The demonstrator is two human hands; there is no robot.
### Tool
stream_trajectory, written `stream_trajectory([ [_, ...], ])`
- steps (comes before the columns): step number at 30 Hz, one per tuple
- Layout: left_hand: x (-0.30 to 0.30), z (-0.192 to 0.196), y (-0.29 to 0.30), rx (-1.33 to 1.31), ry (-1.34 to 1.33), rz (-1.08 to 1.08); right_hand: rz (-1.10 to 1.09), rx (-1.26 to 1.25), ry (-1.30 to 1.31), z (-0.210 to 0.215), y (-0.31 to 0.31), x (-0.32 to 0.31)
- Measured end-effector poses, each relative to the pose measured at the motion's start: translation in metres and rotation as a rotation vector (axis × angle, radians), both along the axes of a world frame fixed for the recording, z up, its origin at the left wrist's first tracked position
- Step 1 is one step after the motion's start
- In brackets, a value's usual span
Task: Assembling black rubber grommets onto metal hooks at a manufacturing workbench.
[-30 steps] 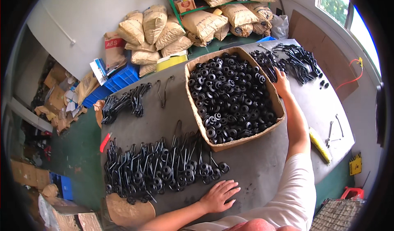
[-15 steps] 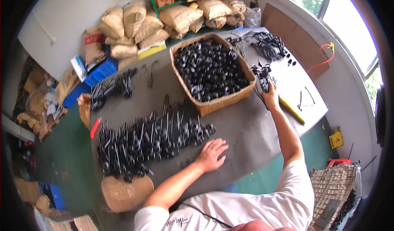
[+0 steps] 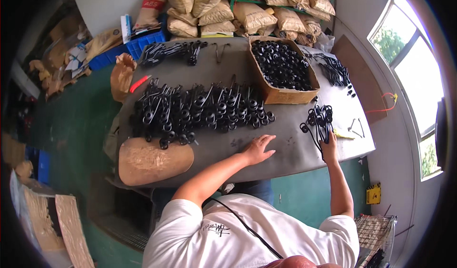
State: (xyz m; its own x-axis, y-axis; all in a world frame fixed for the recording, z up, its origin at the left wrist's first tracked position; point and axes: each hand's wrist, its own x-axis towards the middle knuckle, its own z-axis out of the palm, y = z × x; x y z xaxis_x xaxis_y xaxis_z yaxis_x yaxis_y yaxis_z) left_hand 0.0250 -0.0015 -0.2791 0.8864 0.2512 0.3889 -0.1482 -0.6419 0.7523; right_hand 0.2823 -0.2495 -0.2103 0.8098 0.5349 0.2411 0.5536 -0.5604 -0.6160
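Note:
My right hand [image 3: 329, 146] is closed round the lower part of a bundle of thin black rods with round black ends [image 3: 320, 118], at the right of the table. The round ends fan out beyond my fingers. My left hand [image 3: 258, 150] rests with its fingers apart near the front edge, holding nothing. To its left lies a wide row of similar rods with round black ends [image 3: 200, 107]. A cardboard box [image 3: 290, 96] full of small round black parts [image 3: 281, 63] stands beyond my hands.
A yellow tool [image 3: 345, 134] and thin metal pieces [image 3: 356, 127] lie right of my right hand. More rods [image 3: 335, 70] sit at the far right, others [image 3: 173, 51] at the far left. A red-handled item [image 3: 139, 83] and a brown board [image 3: 154, 161] are at the left.
My right hand has drawn back toward the near edge, bringing the bundle of rods with it. My left hand stays on the table. The whole view has shifted and turned.

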Motion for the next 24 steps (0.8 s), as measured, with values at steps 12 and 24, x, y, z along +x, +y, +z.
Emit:
stream_trajectory([
  [12,-0.054,0.003,0.008,-0.927,-0.022,0.072,1.005,-0.625,-0.630,0.152,0.054,-0.068],
  [24,-0.051,0.022,-0.041,-0.336,0.114,-0.104,1.681,-0.663,-1.088,0.126,0.164,0.002],
])
